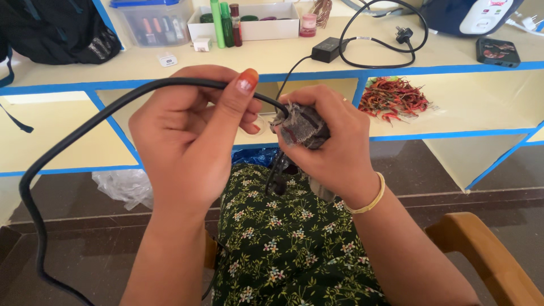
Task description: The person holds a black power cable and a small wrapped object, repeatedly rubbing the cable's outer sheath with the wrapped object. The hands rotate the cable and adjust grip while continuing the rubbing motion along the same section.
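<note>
Cream shelving edged in blue tape filled the background, with a dark stone floor below it; at the centre of the frame a thick black cable (73,136) ran from the lower left edge up in a wide loop and across to the middle, where its end met a small bundle of frayed grey cloth (301,126); the left hand (190,144) closed around the cable, its fingers (241,93) curled over it with the thumb pressed on top, pinching it; the right hand (334,144) gripped the cloth bundle, fingers wrapped tightly about it, a gold bangle (371,198) on the wrist; both hands were held above a lap in dark green floral fabric (283,243); a wooden chair arm (487,255) showed at the lower right; a crumpled clear plastic bag (122,184) lay on the floor at the left; a heap of dried red chillies (394,96) sat on the lower shelf, right of centre; on the table along the top stood a black power adapter (328,48) with a coiled cord, a white tray of bottles (255,22), a clear plastic box (153,22), a black backpack (51,28) at upper left and a dark phone (497,51) at upper right.
</note>
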